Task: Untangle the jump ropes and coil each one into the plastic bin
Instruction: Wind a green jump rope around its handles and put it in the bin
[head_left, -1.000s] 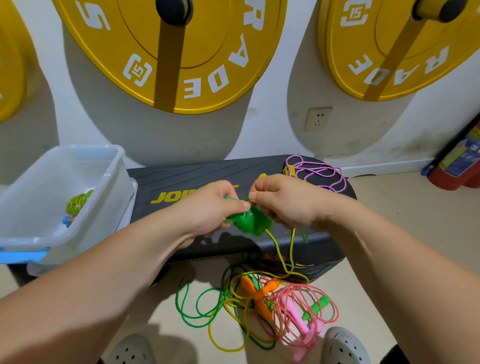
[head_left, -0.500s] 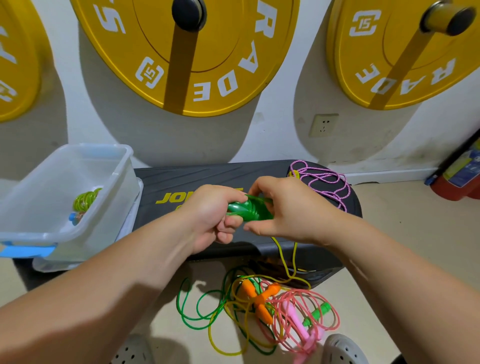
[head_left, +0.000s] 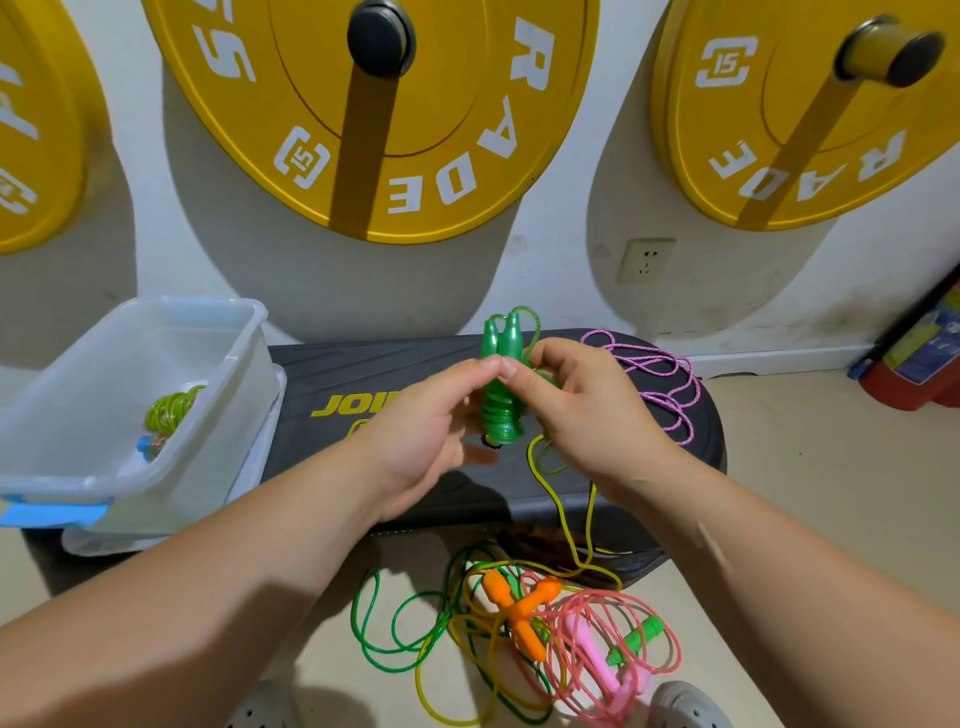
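Green rope (head_left: 500, 410), wound round its handles (head_left: 500, 338), is pinched above the bench (head_left: 363, 374) by the fingers (head_left: 550, 358) of the left hand (head_left: 421, 447) and right hand (head_left: 592, 415), so keep the loops snug and drop it in the bin (head_left: 228, 364) on the left.

Single head-worn wide-angle view, looking forward and down along both forearms. Left hand (head_left: 421, 436) and right hand (head_left: 587, 415) meet on a green jump rope (head_left: 501, 415) at frame centre, near the lens. Wall (head_left: 550, 260) with yellow weight plates (head_left: 467, 130) fills the top, bending at the edges. Floor (head_left: 831, 493) and shoe tips (head_left: 685, 706) sit at the bottom edge, plastic bin (head_left: 67, 486) far left.
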